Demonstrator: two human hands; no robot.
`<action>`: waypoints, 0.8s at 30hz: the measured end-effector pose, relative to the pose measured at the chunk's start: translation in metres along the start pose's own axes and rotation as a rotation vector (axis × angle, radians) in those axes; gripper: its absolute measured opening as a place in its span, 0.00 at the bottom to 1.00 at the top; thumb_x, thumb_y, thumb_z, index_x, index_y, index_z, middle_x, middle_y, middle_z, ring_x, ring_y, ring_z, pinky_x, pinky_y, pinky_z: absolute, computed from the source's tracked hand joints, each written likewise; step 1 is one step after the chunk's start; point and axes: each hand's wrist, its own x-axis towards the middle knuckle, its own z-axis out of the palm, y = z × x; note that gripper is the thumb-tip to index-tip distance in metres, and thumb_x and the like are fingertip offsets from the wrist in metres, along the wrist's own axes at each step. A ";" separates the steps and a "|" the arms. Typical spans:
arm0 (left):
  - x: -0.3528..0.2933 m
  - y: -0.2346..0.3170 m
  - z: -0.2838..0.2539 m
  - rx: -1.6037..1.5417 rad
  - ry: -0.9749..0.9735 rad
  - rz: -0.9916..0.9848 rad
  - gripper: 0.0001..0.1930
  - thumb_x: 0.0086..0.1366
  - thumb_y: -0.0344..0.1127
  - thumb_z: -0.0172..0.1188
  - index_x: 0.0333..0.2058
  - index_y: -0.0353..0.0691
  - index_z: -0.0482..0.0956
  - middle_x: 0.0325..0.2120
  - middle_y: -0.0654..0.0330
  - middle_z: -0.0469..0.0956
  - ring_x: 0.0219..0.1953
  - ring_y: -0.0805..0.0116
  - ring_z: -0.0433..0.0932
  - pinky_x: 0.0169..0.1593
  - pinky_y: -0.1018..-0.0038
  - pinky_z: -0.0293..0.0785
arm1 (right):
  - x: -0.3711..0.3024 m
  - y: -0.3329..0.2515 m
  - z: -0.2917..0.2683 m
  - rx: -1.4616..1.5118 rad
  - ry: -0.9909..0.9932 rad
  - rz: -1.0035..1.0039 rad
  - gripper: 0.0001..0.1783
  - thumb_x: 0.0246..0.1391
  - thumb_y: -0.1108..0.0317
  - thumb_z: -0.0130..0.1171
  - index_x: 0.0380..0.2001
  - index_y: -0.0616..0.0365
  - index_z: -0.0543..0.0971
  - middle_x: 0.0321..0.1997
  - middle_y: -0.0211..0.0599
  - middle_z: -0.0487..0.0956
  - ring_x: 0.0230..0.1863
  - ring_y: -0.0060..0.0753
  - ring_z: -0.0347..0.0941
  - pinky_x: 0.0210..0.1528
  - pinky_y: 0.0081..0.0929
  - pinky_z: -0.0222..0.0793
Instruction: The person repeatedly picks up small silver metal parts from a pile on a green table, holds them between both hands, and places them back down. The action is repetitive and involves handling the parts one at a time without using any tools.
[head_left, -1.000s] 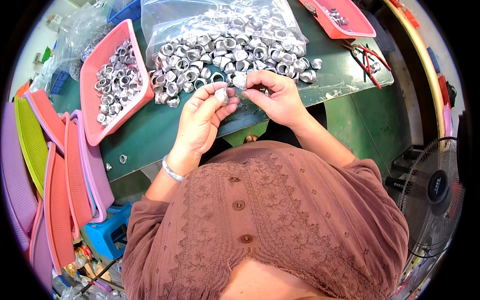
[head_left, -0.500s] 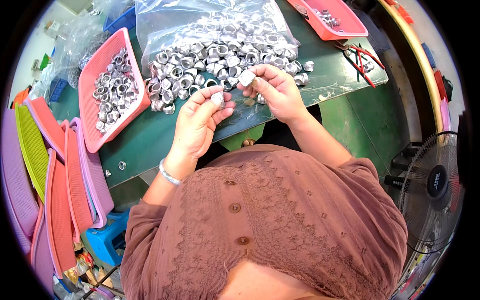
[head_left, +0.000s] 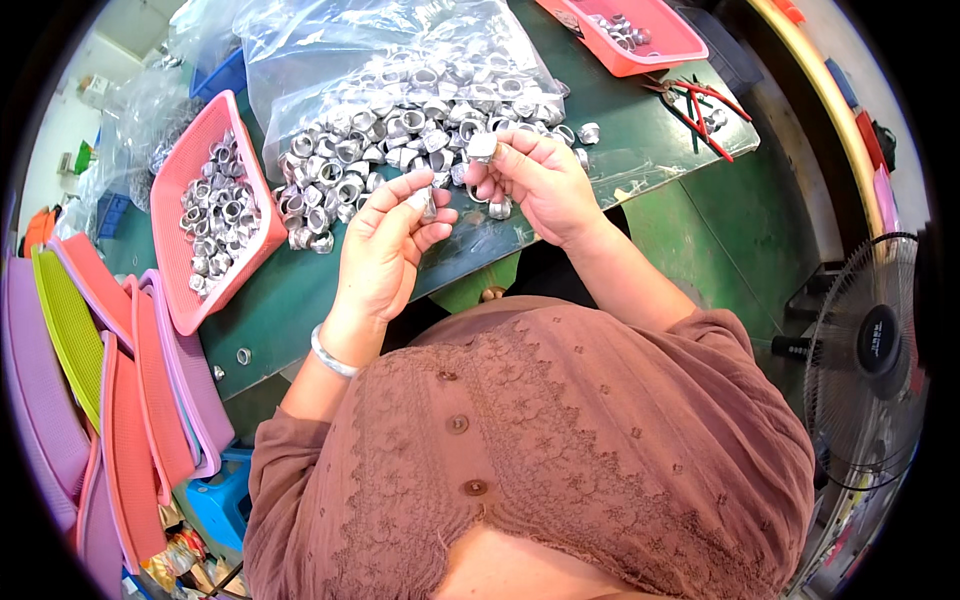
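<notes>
Both hands are raised over the near edge of the green table, each pinching a chunky silver metal ring. My left hand (head_left: 388,235) is closed on one ring (head_left: 428,205), held between thumb and fingertips. In my right hand (head_left: 545,185) another ring (head_left: 482,147) shows its broad, flat, squarish top, gripped by thumb and forefinger. Just beyond my fingers spreads a large heap of similar rings (head_left: 345,150), part of it under or inside a clear plastic bag (head_left: 300,60). A few rings lie close below my right fingers.
To the left, a pink basket (head_left: 170,240) holds many rings; another pink basket (head_left: 690,40) stands far right. Red-handled pliers (head_left: 715,140) lie near the table's right corner. Stacked colored baskets (head_left: 130,430), a blue stool (head_left: 222,505) and a black fan (head_left: 870,340) flank me.
The view has shifted, so the table contents appear slightly left. Both hands keep hold of their rings, and the right one's ring has turned a little.
</notes>
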 end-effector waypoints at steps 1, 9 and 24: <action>0.001 0.001 0.002 0.018 -0.004 0.015 0.14 0.61 0.29 0.49 0.45 0.34 0.69 0.36 0.55 0.74 0.35 0.72 0.75 0.39 0.80 0.72 | -0.001 -0.004 0.001 0.014 -0.018 0.004 0.10 0.56 0.68 0.47 0.33 0.63 0.74 0.27 0.33 0.77 0.24 0.18 0.69 0.28 0.14 0.64; 0.004 0.005 0.016 0.212 -0.092 0.260 0.16 0.55 0.24 0.58 0.44 0.35 0.70 0.35 0.60 0.74 0.31 0.78 0.72 0.35 0.84 0.71 | -0.008 -0.019 0.011 -0.020 -0.142 0.117 0.10 0.56 0.68 0.47 0.35 0.62 0.74 0.24 0.32 0.75 0.22 0.18 0.69 0.25 0.13 0.63; -0.018 -0.002 0.006 0.174 -0.122 0.383 0.15 0.55 0.24 0.56 0.43 0.37 0.69 0.38 0.59 0.74 0.30 0.79 0.70 0.33 0.85 0.66 | -0.023 -0.007 0.034 -0.264 -0.215 0.165 0.11 0.56 0.65 0.47 0.28 0.58 0.76 0.20 0.26 0.74 0.19 0.13 0.66 0.22 0.10 0.59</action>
